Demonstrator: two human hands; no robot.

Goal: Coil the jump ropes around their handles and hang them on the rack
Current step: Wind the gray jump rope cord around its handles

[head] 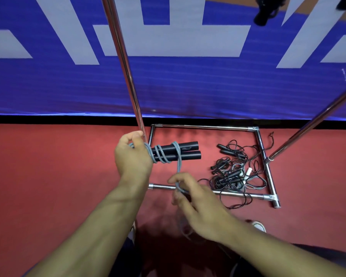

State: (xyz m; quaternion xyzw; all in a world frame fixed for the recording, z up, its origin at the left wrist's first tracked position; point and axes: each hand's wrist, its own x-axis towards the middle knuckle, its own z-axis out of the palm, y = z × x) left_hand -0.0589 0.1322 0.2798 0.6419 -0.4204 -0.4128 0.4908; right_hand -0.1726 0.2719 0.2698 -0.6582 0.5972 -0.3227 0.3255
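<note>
My left hand (133, 156) grips one end of two black jump-rope handles (180, 151) held side by side and level. A grey rope (179, 166) is wound round them in several turns and drops down from them. My right hand (196, 198) pinches that rope below the handles, with the slack trailing down toward my legs. The chrome rack (126, 64) stands in front of me; its left upright rises just behind my left hand, and a second upright (312, 126) slants at the right.
A tangled heap of more jump ropes (234, 172) with black handles lies on the red floor inside the rack's base frame (268, 168). A blue-and-white banner wall (188, 86) stands behind. My shoe (259, 225) shows at lower right.
</note>
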